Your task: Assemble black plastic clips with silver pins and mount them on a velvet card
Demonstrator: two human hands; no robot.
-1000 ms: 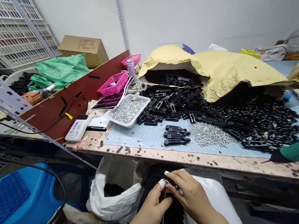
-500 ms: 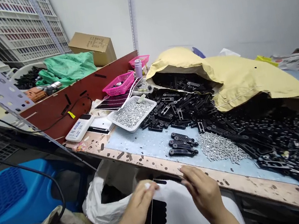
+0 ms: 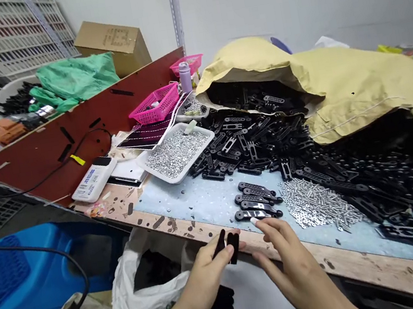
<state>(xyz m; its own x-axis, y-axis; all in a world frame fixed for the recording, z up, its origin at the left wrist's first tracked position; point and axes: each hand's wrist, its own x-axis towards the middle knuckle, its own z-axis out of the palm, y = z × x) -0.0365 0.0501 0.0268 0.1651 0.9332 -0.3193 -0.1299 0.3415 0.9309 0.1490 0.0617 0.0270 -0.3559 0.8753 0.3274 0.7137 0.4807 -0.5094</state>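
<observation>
Black plastic strips [image 3: 233,247], 2, clenched in left hand [image 3: 205,276], partly hidden; right hand [image 3: 293,261] open.

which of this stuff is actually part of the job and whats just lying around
In use: left hand gripping black pieces; right hand by the row of black links; silver screws beside them.

Lying about: pink plastic basket, cardboard box, green plastic sheet, white plastic bag.
</observation>
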